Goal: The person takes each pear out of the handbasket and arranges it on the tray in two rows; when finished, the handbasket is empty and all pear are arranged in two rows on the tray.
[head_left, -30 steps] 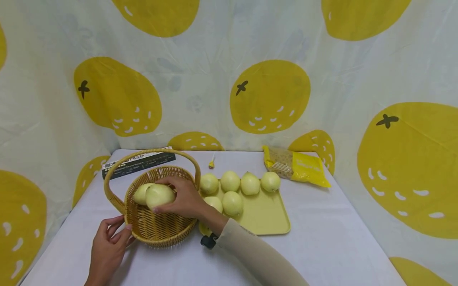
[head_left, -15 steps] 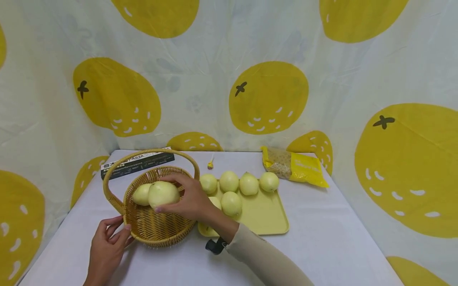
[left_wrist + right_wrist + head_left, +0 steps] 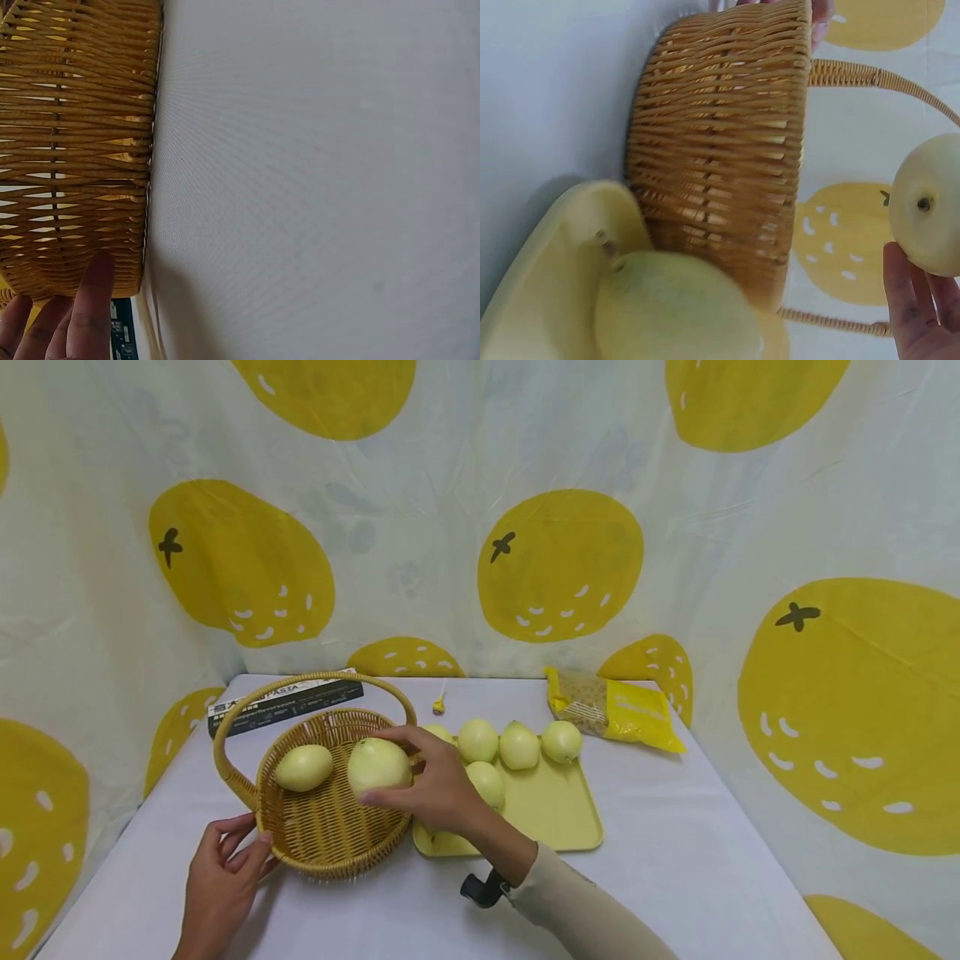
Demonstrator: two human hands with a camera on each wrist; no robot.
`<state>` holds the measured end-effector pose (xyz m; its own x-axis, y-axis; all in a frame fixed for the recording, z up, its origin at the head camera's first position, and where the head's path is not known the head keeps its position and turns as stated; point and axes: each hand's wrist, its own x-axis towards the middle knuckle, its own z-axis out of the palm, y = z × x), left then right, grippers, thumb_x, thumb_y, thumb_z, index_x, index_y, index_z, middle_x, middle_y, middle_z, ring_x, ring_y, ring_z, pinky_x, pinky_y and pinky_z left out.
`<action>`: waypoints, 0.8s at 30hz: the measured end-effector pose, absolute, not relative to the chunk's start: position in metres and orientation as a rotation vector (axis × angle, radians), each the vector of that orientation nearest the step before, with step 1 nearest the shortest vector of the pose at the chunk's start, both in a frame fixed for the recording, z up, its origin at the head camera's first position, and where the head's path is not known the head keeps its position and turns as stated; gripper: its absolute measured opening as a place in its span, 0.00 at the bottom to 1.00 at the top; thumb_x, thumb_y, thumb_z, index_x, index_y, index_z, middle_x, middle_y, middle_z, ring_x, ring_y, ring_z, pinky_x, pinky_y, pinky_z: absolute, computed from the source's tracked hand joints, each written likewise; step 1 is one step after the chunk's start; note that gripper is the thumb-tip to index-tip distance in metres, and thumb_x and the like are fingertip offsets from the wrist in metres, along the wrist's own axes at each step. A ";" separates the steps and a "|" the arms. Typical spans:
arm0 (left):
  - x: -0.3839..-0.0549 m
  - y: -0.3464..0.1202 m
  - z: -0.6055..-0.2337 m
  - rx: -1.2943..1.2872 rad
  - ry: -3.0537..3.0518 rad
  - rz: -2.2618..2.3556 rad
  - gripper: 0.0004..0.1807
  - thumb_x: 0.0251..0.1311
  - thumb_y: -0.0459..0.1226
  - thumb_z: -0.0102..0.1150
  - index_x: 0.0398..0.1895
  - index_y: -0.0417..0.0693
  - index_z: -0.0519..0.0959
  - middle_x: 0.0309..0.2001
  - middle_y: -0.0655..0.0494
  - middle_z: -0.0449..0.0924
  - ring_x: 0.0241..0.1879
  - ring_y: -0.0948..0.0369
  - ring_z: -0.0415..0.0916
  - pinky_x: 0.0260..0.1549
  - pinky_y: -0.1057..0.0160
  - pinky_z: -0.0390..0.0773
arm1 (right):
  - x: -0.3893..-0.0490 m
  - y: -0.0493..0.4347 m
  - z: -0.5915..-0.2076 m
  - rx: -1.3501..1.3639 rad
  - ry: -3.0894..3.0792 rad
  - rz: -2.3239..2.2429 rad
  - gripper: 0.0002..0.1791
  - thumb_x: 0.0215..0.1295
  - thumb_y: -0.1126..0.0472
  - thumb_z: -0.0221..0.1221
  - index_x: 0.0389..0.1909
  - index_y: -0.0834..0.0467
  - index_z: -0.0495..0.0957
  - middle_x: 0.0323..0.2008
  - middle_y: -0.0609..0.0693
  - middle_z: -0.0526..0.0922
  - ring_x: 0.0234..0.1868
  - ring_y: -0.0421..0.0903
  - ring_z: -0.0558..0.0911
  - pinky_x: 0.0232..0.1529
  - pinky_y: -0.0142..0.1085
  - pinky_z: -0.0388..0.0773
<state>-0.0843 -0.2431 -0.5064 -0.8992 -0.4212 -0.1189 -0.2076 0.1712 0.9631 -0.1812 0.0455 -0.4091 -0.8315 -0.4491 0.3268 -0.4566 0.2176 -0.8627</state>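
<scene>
My right hand grips a pale yellow-green pear over the right side of a wicker basket, thumb in front and fingers behind. In the right wrist view this pear is raised above the basket's rim. A second pear lies inside the basket, at its left. With thumb and fingers, my left hand holds the basket's near-left edge; in the left wrist view its fingers lie against the woven wall. The basket's handle stands upright.
Right of the basket, a yellow tray holds several more pears, partly hidden by my right arm. A dark pasta box lies behind the basket, a lollipop at the back middle, and a yellow bag at the back right.
My right hand has moved right with its pear, away from the pear in the basket, which now shows whole. The left hand has stayed at the basket's edge.
</scene>
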 end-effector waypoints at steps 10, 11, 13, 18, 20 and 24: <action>-0.087 -0.244 -0.509 0.659 -2.308 -1.784 0.30 0.77 0.41 0.61 0.73 0.42 0.61 0.79 0.33 0.64 0.40 0.86 0.78 0.44 0.61 0.93 | -0.182 0.080 -0.416 0.767 -2.496 1.730 0.37 0.51 0.46 0.82 0.63 0.35 0.80 0.56 0.34 0.85 0.56 0.45 0.82 0.50 0.43 0.86; -0.087 -0.244 -0.509 0.660 -2.307 -1.784 0.30 0.77 0.40 0.61 0.73 0.42 0.61 0.79 0.33 0.64 0.40 0.86 0.78 0.44 0.61 0.93 | -0.183 0.083 -0.416 0.758 -2.496 1.735 0.36 0.51 0.47 0.82 0.63 0.35 0.80 0.56 0.35 0.85 0.56 0.45 0.82 0.50 0.45 0.86; -0.087 -0.244 -0.509 0.655 -2.302 -1.790 0.29 0.77 0.40 0.61 0.73 0.42 0.61 0.79 0.33 0.64 0.40 0.86 0.78 0.44 0.61 0.93 | -0.183 0.090 -0.416 0.731 -2.502 1.741 0.35 0.51 0.48 0.83 0.62 0.33 0.80 0.56 0.34 0.84 0.56 0.46 0.81 0.50 0.47 0.86; -0.087 -0.244 -0.509 0.654 -2.304 -1.794 0.29 0.77 0.40 0.61 0.73 0.42 0.61 0.79 0.33 0.63 0.40 0.86 0.78 0.44 0.60 0.93 | -0.186 0.110 -0.420 0.654 -2.526 1.719 0.35 0.52 0.48 0.83 0.61 0.32 0.80 0.58 0.34 0.83 0.56 0.46 0.82 0.50 0.46 0.87; -0.088 -0.244 -0.509 0.657 -2.306 -1.787 0.30 0.77 0.40 0.61 0.74 0.42 0.61 0.79 0.34 0.64 0.41 0.86 0.78 0.45 0.60 0.93 | -0.187 0.118 -0.420 0.630 -2.532 1.695 0.36 0.52 0.48 0.83 0.62 0.33 0.80 0.59 0.36 0.83 0.55 0.46 0.82 0.50 0.45 0.88; -0.088 -0.243 -0.509 0.659 -2.308 -1.765 0.29 0.77 0.40 0.60 0.74 0.42 0.61 0.79 0.33 0.64 0.40 0.86 0.78 0.44 0.60 0.93 | -0.188 0.135 -0.420 0.582 -2.537 1.668 0.35 0.52 0.48 0.82 0.63 0.36 0.80 0.61 0.39 0.83 0.55 0.50 0.81 0.49 0.45 0.87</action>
